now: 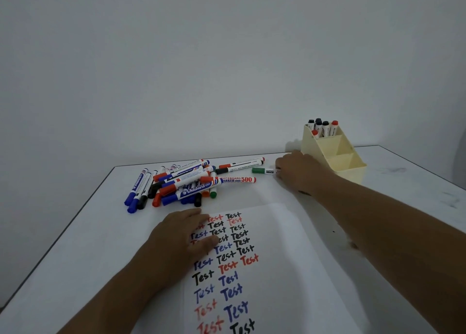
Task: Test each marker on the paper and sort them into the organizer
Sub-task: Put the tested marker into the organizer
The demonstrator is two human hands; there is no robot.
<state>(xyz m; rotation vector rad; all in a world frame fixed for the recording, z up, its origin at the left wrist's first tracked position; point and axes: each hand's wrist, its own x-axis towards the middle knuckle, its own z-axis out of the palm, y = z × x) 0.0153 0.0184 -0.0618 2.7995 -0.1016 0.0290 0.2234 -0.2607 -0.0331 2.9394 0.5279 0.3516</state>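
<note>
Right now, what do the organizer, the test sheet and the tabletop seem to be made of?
Organizer: likely molded plastic, cream, slightly glossy; thin even walls, stepped compartments with rounded edges.
Test sheet: white matte paper; it lies thin and flat, and the ink marks look soaked in.
Tabletop: smooth, pale, faintly reflective with a dark edge; perhaps laminate or glass, I cannot tell which.

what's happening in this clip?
A person is testing markers and sorting them. The left hand rests flat on the paper, already covered with "Test" scribbles. The right hand is at a green-capped marker lying on the table beside the organizer, whose back compartment holds several markers. A pile of markers still waits.
</note>
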